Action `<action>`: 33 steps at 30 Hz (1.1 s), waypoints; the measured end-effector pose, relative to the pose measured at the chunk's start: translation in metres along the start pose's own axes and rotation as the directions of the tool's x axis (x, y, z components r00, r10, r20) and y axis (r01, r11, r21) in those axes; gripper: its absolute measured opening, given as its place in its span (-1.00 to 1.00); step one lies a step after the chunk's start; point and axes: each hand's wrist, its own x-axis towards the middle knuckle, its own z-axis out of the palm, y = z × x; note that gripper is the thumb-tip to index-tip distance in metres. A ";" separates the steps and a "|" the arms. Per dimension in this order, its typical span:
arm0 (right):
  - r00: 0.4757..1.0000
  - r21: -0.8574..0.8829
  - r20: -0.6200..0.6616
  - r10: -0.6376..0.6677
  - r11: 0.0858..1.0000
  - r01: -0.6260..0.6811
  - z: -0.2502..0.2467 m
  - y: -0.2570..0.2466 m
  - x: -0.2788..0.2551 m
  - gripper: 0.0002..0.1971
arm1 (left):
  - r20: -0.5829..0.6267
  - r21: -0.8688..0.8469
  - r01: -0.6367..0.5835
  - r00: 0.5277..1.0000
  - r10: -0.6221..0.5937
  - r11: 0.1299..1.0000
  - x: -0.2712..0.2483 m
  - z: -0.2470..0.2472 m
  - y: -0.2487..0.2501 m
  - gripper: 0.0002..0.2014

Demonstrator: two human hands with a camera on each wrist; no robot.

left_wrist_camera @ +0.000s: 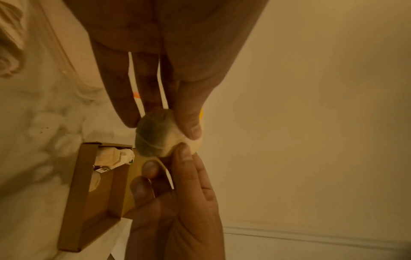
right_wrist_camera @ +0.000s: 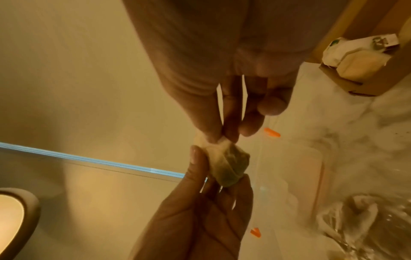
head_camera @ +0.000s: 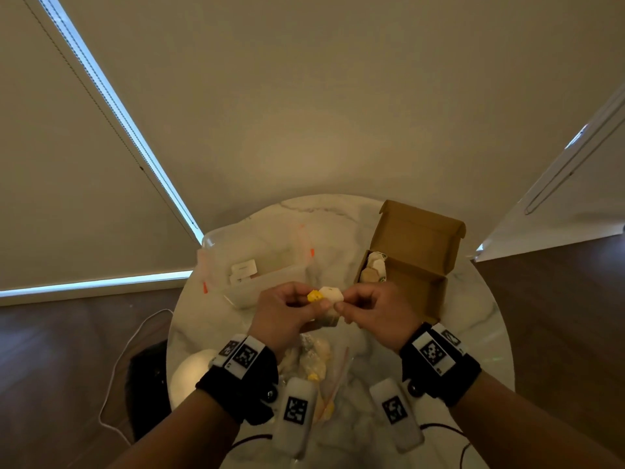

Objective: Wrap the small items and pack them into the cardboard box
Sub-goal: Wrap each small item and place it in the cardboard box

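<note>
I am holding one small item (head_camera: pixel 330 295) up between my two hands, just above the surface (head_camera: pixel 473 336), and I am working the pale wrap around it. My left hand (head_camera: pixel 287 311) is pinching the item from its side, thumb on the near face and fingertips behind, with something yellow (head_camera: pixel 313 296) showing at those fingertips. My right hand (head_camera: pixel 375 311) is pinching a loose corner of the wrap between thumb and forefinger, the other fingers curled beside it. So both hands are clamped on the same bundle, nearly touching each other.

From the wrist views the wrap is already lying around most of the item, a greenish shape showing through it, and I judge the step in hand to be closing the last fold.

The cardboard box (head_camera: pixel 411 262) is standing open just beyond my right hand, its lid tilted back, with wrapped pieces (head_camera: pixel 373 270) already sitting in the end nearest my hands. A clear bag (head_camera: pixel 260 265) with orange marks is lying beyond my left hand, and a crinkled clear bag of more pieces (head_camera: pixel 311 362) is lying below my wrists.

What could go wrong: the wrap looks thin, so pulling the corner too hard could tear it. If I am loosening my left pinch while folding, the item could slip out and drop onto the surface. If the last fold is not tucked, it could spring open when I am setting the bundle into the box.
</note>
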 end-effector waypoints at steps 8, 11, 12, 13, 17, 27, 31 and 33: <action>0.993 -0.149 -0.090 -0.075 0.987 0.061 -0.004 -0.013 -0.009 -0.94 | 0.086 0.058 0.023 0.996 -0.028 0.998 -0.016 -0.001 0.018 -0.80; 0.990 -0.145 -0.115 -0.085 0.987 0.068 -0.003 -0.017 -0.008 -0.93 | 0.075 0.175 -0.069 0.996 0.057 0.982 -0.015 -0.001 0.023 -0.95; 0.988 -0.133 -0.128 -0.090 0.988 0.073 -0.003 -0.019 -0.008 -0.93 | 0.072 0.196 -0.088 0.995 0.075 0.977 -0.015 -0.001 0.025 -0.96; 0.986 -0.118 -0.140 -0.091 0.990 0.075 -0.003 -0.020 -0.007 -0.92 | 0.069 0.210 -0.109 0.993 0.097 0.972 -0.013 -0.001 0.028 -0.96; 0.997 0.020 -0.068 -0.045 0.999 0.047 -0.006 -0.027 -0.003 -0.83 | 0.073 0.238 -0.235 0.972 0.223 0.943 -0.010 0.005 0.042 -0.94; 0.998 0.157 0.015 0.068 0.985 -0.069 -0.006 -0.032 -0.009 -0.91 | 0.035 0.134 -0.303 0.953 0.301 0.944 -0.001 0.008 0.065 -0.96; 0.990 0.219 -0.036 0.135 0.968 -0.124 -0.009 -0.038 -0.012 -0.83 | 0.057 0.143 -0.336 0.942 0.332 0.931 -0.004 0.002 0.066 -0.83; 0.985 0.235 -0.076 0.157 0.963 -0.136 -0.014 -0.043 -0.011 -0.82 | 0.120 0.212 -0.391 0.920 0.373 0.896 -0.007 -0.003 0.064 -0.84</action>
